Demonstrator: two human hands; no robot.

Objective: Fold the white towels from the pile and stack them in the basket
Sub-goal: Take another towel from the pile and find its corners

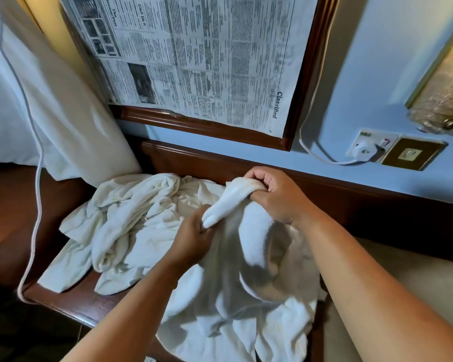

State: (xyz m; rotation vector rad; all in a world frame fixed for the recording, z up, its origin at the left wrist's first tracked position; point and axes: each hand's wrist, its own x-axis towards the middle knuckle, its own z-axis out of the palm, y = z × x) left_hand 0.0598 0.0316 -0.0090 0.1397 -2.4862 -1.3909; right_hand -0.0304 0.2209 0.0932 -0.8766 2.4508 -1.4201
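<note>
2 grips on 1 white towel (249,231) here. The left grip (194,232) pinches a rolled edge low down, fingers curled around it, and the right grip (273,195) has its fingers and thumb bunched tight on the top edge, higher and further back. The towel hangs between them and spills down in loose folds toward the person.

Beside it, to the left, sits 1 crumpled pile (131,220) of white towels on the dark wooden surface (71,301). How many are in that heap cannot be told, they are too tangled.

Up on the wall, 1 newspaper (207,53) sheet fills 1 wooden frame (306,74). "Classified" reads sideways along its right edge, and "Call Us II" heads a column near the top. The small print is too fine to read.

1 white pillow (50,105) leans at the left, with 1 white cord (34,231) trailing down past it. At the right, 1 white plug (365,151) sits in 1 socket (361,138), right beside 1 brass plate (413,154).
</note>
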